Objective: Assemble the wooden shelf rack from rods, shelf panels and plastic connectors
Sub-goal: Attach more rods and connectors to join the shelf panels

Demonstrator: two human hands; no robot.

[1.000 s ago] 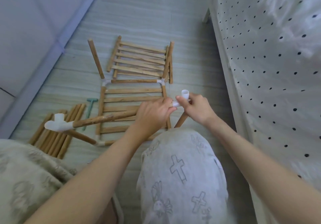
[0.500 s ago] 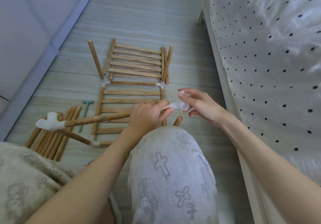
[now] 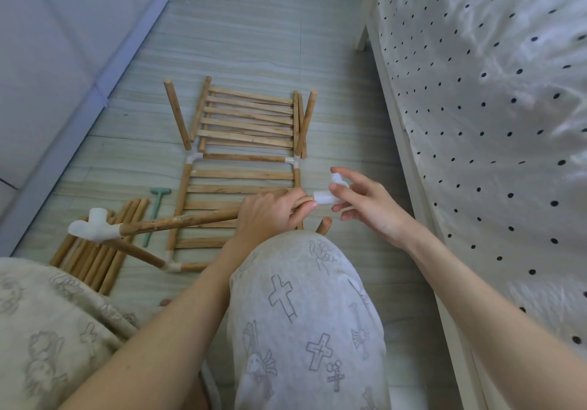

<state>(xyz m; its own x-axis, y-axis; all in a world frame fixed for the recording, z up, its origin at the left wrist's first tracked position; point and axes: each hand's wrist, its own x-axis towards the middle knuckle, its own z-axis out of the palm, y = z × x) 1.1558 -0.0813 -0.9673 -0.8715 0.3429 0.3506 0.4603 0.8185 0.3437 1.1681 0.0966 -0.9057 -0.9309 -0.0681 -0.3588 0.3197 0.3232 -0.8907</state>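
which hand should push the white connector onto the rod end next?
Right. The right hand already has its fingers on the connector, lined up at the rod end. The left hand grips that rod near the tip and is better used steadying it.

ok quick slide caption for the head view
Left hand grips a rod while the right hand fits a white connector on its end.

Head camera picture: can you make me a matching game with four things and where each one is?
Things:
1. mallet
2. spare rods
3. connector
4. loose panel

Places:
A. at the right hand's fingers
B. farthest on the floor
C. piled at far left
D. between pile and frame

Pairs: 1-D, 2-C, 3-A, 4-B
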